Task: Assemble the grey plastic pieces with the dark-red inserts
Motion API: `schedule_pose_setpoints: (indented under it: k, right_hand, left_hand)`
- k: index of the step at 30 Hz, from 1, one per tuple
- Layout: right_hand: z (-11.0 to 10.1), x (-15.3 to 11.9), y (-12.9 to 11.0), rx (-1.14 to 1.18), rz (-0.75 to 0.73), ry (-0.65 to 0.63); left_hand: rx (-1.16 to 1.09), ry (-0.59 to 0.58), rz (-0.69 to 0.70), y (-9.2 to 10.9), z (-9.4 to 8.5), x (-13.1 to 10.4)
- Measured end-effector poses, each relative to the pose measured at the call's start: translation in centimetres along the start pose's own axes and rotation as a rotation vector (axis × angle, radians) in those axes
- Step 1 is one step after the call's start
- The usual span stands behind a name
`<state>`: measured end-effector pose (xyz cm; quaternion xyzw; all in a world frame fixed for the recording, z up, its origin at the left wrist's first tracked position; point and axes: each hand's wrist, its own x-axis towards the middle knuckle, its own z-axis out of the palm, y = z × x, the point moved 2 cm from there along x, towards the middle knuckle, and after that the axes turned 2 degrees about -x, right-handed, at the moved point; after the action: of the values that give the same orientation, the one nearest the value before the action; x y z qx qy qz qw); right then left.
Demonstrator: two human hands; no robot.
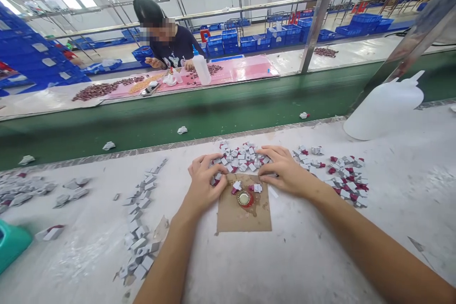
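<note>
My left hand [207, 178] cups the left edge of a pile of small grey-and-dark-red pieces [244, 156], its fingers curved and apart. At the pile's right edge is my right hand [283, 171], also with spread fingers, the fingertips touching or close to the pieces. Between my wrists lies a square of brown cardboard [231, 221]. On it sits a small round red cap-like dish [245, 199] with a pale centre, in a wet-looking stain. Two of the small pieces [257, 188] lie just above the dish. Neither hand visibly holds anything.
More pieces lie in a right-hand heap [347, 178], a left row [140, 232] and a far-left heap [21, 190]. A white plastic container [383, 109] stands at right, a teal one [12, 244] at left. Beyond, a green conveyor belt [228, 109] carries scattered pieces; a person [174, 42] sits across.
</note>
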<state>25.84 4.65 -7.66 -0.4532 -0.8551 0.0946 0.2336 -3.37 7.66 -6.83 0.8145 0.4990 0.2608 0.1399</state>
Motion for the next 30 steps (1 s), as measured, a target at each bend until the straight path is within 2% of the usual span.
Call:
schedule_pose_setpoints:
  k: [16,25,28,30]
  right_hand:
    - [-0.6,-0.2,-0.3,0.093,0.025,-0.089]
    - [-1.4,-0.3,-0.5,0.094,0.023,-0.137]
    - [-1.7,-0.4,-0.4,0.075,0.034,-0.111]
    - [-2.4,-0.2,0.5,0.045,0.088,-0.058]
  left_hand:
    - [-0.022,-0.084,0.008,0.0,0.0,-0.2]
    - [-0.043,-0.015,0.013,-0.5,0.5,0.0]
    - [-0.047,0.011,0.016,-0.5,0.6,0.0]
    - [-0.052,0.027,0.015,-0.5,0.6,0.0]
